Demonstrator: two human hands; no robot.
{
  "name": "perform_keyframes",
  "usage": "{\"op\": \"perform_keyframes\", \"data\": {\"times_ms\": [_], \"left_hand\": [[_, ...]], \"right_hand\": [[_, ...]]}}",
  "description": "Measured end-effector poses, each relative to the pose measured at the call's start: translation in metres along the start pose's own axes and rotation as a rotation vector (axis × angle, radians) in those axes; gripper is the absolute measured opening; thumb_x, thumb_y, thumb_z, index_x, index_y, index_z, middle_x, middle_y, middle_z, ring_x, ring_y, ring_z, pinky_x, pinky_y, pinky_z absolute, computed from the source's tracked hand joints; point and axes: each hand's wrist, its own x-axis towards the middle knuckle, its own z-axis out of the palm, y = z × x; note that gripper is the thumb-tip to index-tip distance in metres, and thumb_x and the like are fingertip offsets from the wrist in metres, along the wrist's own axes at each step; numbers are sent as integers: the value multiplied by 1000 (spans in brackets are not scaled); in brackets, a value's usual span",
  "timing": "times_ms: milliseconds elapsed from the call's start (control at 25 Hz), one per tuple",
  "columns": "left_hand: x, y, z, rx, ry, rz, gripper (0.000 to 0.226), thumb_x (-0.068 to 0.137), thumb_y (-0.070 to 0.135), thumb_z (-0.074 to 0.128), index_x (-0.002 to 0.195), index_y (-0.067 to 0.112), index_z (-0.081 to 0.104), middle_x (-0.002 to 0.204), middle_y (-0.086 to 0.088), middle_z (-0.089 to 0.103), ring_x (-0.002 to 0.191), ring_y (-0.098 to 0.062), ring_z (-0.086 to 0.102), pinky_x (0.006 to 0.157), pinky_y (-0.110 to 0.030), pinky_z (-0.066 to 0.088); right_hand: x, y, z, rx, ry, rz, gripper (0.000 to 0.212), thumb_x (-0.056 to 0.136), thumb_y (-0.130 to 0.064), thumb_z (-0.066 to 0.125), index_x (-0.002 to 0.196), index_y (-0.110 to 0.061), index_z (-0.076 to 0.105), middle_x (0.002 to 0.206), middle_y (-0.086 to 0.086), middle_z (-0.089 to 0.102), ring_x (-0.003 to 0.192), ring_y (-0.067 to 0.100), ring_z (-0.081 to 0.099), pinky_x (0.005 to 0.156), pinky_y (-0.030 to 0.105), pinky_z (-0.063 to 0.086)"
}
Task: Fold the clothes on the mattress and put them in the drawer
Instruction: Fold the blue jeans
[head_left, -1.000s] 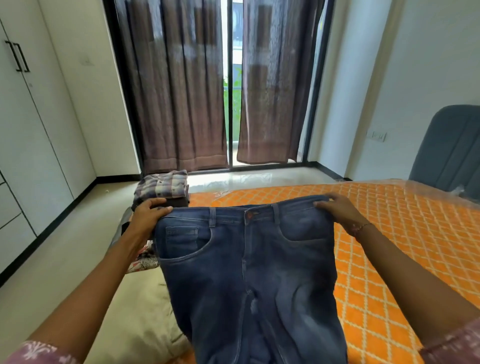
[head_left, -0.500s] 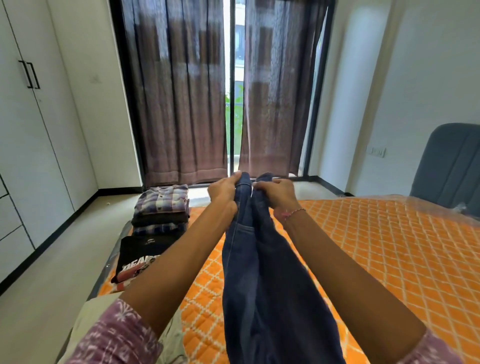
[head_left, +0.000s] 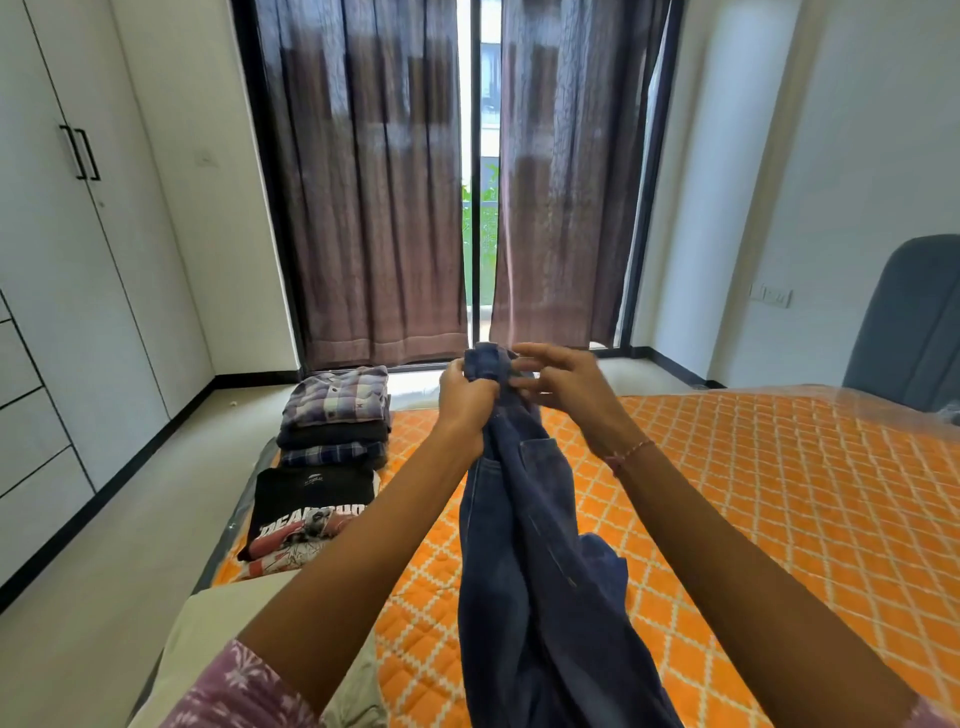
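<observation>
Blue denim fills the grip: the left hand (head_left: 464, 397) has its fingers curled tight round the bunched waistband of the jeans (head_left: 524, 545), held up above the mattress (head_left: 779, 493). Just right of it, the right hand (head_left: 563, 389) has its fingers loosely spread, the tips touching the waistband (a firm pinch cannot be told). Below the fingers the jeans hang folded lengthwise, legs trailing down toward the person. Left of the fingers, on the mattress edge, sits a stack of folded shirts (head_left: 337, 415), with a black printed tee (head_left: 311, 509) nearer.
</observation>
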Motion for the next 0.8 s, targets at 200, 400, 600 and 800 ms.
{"op": "perform_keyframes", "data": {"times_ms": [200,400,600,800], "left_hand": [[-2,13,-32,-208,-327,-16,38,77,-19,29,82,5,57,63,-4,67,54,-17,62,50,-22,53],[15,-3,-68,-312,-396,-60,20,91,13,44,101,12,61,91,-8,70,82,-21,66,73,-31,53],[-19,-84,-71,-47,-469,-279,41,60,15,74,100,9,67,95,-6,74,92,-27,65,80,-33,54],[-6,-51,-65,-255,-454,-275,31,67,14,75,97,8,70,91,-8,74,81,-20,70,78,-30,56]], "right_hand": [[-14,49,-58,72,-153,259,76,65,-44,82,131,-25,48,123,-9,58,114,16,55,100,43,43],[-2,41,-45,346,-124,188,24,82,-17,69,105,-12,66,103,8,72,97,25,66,80,32,56],[28,15,-65,-229,-19,173,18,91,-31,60,100,-17,64,101,9,68,98,29,64,81,39,53],[51,-15,-101,-277,-112,544,53,81,-62,60,111,-18,60,96,8,68,82,24,65,62,33,58]]}}
